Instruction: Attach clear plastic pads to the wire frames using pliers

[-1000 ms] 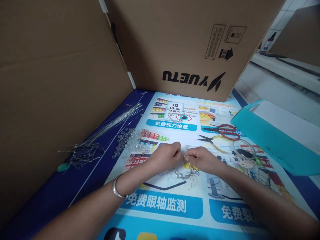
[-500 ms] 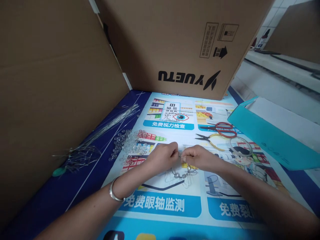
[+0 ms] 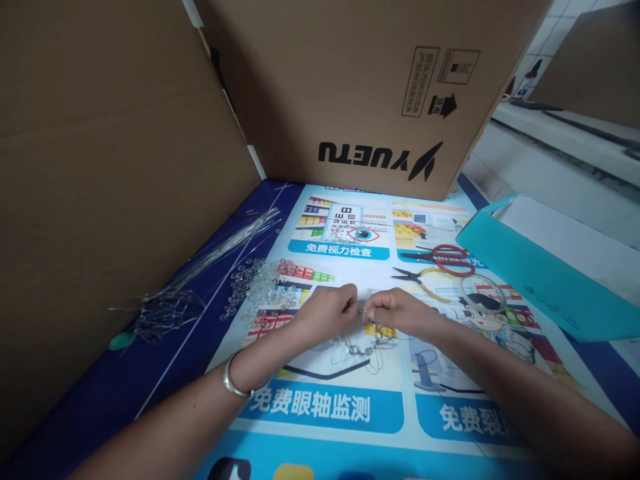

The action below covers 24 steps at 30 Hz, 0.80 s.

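My left hand (image 3: 330,310) is closed, its fingers curled and pinched at the right side near the middle of the table. Close beside it, my right hand (image 3: 393,310) pinches with thumb and forefinger. Between and below them hangs a strand of clear beads on thin wire (image 3: 354,350), with loose wire ends looping out around it. Both hands grip the wire of this strand; the exact pinch points are too small to make out. A pile of loose clear beads (image 3: 265,283) lies to the left of my left hand.
Thin straight wires (image 3: 220,250) and a tangled wire bundle (image 3: 167,313) lie at left. Red-handled scissors (image 3: 453,260), yellow-handled pliers (image 3: 425,283) and a wire coil (image 3: 484,295) are at right, near a teal box (image 3: 545,273). Cardboard panels (image 3: 360,87) stand behind and at left.
The fingers of my right hand have shifted slightly and the bead strand has moved a little. The whole view has drifted slightly; the hands stay close together.
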Available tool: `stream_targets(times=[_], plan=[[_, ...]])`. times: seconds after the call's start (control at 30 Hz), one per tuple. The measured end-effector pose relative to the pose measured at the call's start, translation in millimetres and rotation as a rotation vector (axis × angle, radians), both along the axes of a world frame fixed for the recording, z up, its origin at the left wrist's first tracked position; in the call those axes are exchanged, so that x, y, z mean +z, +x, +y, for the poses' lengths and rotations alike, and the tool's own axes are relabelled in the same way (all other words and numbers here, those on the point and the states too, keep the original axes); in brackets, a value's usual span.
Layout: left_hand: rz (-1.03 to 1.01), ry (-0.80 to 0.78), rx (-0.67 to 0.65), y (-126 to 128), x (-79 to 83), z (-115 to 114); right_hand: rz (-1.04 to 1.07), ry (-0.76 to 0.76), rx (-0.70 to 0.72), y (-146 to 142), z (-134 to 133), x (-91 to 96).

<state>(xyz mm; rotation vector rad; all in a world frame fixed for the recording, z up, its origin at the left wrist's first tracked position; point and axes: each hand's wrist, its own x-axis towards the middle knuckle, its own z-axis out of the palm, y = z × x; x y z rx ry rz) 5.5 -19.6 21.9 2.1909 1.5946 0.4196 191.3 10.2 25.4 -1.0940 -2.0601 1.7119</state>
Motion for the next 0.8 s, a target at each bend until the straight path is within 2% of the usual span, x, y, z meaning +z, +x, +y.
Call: stream_targets(times=[0.23,0.53,0.8], plan=[[-0.078,-0.072,-0.115,-4.2,0.3,1.8,0.062,-0.088,-0.12,-1.2,0.1,3.0],[-0.214,-0.175,-0.205,-10.4,10.1,3.5,0.064,-0.1,-0.164,-3.1,-1.2,3.7],[-0.224,-0.045,-0.273,-10.9,4.7,8.5,0.039,-0.058,-0.148,-3.4,-1.9,1.6]])
